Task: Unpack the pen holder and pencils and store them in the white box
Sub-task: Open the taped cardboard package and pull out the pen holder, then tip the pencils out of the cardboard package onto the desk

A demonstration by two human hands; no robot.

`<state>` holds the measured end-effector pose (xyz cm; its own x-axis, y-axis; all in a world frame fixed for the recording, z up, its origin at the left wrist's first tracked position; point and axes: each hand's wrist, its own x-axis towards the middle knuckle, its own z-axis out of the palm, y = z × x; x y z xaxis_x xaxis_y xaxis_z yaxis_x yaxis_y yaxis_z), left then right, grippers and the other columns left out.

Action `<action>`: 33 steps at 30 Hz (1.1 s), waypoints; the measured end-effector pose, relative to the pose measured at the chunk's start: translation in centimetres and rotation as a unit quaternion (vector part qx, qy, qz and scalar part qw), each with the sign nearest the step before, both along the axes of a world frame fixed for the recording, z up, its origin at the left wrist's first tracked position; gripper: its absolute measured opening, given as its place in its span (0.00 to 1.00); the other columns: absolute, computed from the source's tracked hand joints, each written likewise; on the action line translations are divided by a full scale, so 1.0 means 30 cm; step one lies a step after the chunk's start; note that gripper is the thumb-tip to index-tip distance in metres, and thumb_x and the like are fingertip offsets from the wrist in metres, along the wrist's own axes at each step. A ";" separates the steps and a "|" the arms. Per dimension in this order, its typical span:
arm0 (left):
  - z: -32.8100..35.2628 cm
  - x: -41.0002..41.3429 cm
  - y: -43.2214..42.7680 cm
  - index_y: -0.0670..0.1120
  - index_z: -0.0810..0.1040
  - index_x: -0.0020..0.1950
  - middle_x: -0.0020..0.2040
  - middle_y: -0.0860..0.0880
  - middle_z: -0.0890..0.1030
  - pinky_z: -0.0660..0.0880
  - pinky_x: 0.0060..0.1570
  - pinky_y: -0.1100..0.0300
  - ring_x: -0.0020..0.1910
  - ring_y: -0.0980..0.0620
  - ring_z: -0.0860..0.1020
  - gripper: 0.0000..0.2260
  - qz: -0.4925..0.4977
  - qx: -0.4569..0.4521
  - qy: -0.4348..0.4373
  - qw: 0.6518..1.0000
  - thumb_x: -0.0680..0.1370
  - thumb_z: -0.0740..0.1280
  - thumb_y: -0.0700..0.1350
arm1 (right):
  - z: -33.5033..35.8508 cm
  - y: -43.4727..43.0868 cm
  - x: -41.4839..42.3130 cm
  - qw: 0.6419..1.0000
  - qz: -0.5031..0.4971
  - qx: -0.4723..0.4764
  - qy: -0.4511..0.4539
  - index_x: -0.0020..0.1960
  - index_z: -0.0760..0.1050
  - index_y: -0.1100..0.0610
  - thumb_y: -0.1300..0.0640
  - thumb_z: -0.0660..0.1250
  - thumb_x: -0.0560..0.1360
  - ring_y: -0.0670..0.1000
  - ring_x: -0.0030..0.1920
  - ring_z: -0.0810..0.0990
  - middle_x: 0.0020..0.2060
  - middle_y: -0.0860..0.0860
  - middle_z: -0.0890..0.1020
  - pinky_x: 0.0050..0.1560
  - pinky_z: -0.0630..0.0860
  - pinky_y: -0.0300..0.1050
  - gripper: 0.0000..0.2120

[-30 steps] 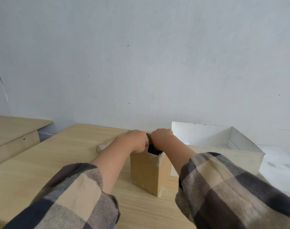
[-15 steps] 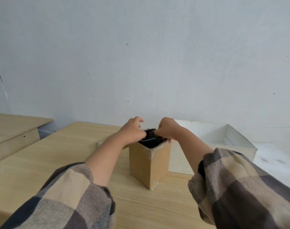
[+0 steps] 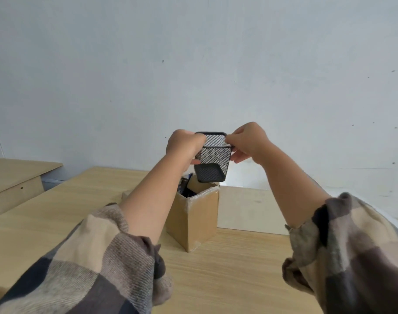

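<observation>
Grip: left hand [image 3: 184,143] and right hand [image 3: 248,141] pinch the holder [image 3: 212,162] rim.
Now lifted clear of the carton [image 3: 193,218]; white box [image 3: 245,207] likely next.

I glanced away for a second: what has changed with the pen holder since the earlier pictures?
The left hand and right hand lifted the black mesh pen holder up out of the cardboard box and hold it by its rim just above it. The cardboard box stays on the table, the white box behind it.
</observation>
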<state>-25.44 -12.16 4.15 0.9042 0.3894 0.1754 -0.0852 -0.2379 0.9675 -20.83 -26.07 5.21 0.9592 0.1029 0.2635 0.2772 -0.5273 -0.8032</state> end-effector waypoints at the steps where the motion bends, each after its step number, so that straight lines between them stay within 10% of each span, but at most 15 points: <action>1: 0.006 -0.012 -0.029 0.44 0.75 0.38 0.39 0.47 0.79 0.82 0.40 0.53 0.39 0.48 0.80 0.05 -0.019 -0.015 0.006 1.000 0.73 0.63 0.39 | 0.003 -0.032 -0.009 1.000 -0.009 -0.007 -0.001 0.46 0.79 0.67 0.61 0.65 0.70 0.62 0.33 0.84 0.30 0.55 0.80 0.45 0.82 0.58 0.10; 7: -0.066 -0.032 -0.189 0.37 0.75 0.56 0.43 0.44 0.77 0.80 0.32 0.55 0.34 0.50 0.76 0.11 -0.130 -0.028 0.093 0.987 0.74 0.62 0.36 | -0.078 -0.235 -0.081 0.998 -0.038 -0.034 0.048 0.48 0.78 0.70 0.63 0.65 0.71 0.64 0.37 0.85 0.34 0.56 0.82 0.45 0.82 0.58 0.10; 14: -0.298 -0.025 -0.339 0.38 0.70 0.58 0.57 0.42 0.74 0.81 0.46 0.49 0.55 0.43 0.77 0.11 -0.185 -0.002 0.220 0.958 0.76 0.60 0.35 | -0.338 -0.382 -0.127 0.981 -0.064 -0.068 0.171 0.51 0.76 0.69 0.64 0.63 0.74 0.53 0.24 0.82 0.37 0.58 0.82 0.30 0.83 0.46 0.09; 22: -0.461 -0.025 -0.365 0.38 0.70 0.63 0.56 0.42 0.73 0.81 0.45 0.49 0.53 0.45 0.75 0.16 -0.177 -0.008 0.246 0.953 0.75 0.60 0.36 | -0.456 -0.402 -0.146 0.967 -0.085 -0.107 0.217 0.54 0.77 0.68 0.62 0.64 0.72 0.57 0.32 0.84 0.42 0.59 0.83 0.39 0.84 0.51 0.13; 26: -0.473 -0.043 -0.335 0.47 0.67 0.68 0.62 0.48 0.73 0.73 0.59 0.51 0.60 0.46 0.73 0.25 -0.082 0.142 0.093 0.982 0.72 0.64 0.45 | -0.408 -0.355 -0.161 0.954 -0.137 -0.258 0.064 0.61 0.72 0.56 0.53 0.65 0.71 0.54 0.53 0.80 0.51 0.51 0.81 0.53 0.76 0.48 0.19; 30: -0.470 -0.131 -0.264 0.47 0.73 0.60 0.56 0.49 0.77 0.67 0.56 0.53 0.57 0.47 0.72 0.23 0.166 0.197 -0.249 0.934 0.64 0.65 0.42 | -0.365 -0.219 -0.168 0.995 -0.056 -0.083 -0.021 0.55 0.75 0.52 0.54 0.66 0.71 0.50 0.40 0.78 0.39 0.46 0.78 0.47 0.77 0.47 0.12; 33: -0.506 -0.146 -0.197 0.45 0.71 0.61 0.58 0.46 0.74 0.64 0.54 0.55 0.58 0.44 0.70 0.25 0.265 0.090 -0.227 0.933 0.63 0.64 0.41 | -0.399 -0.088 -0.157 0.998 0.016 -0.037 0.040 0.59 0.73 0.54 0.54 0.65 0.72 0.52 0.44 0.79 0.48 0.51 0.80 0.51 0.79 0.50 0.16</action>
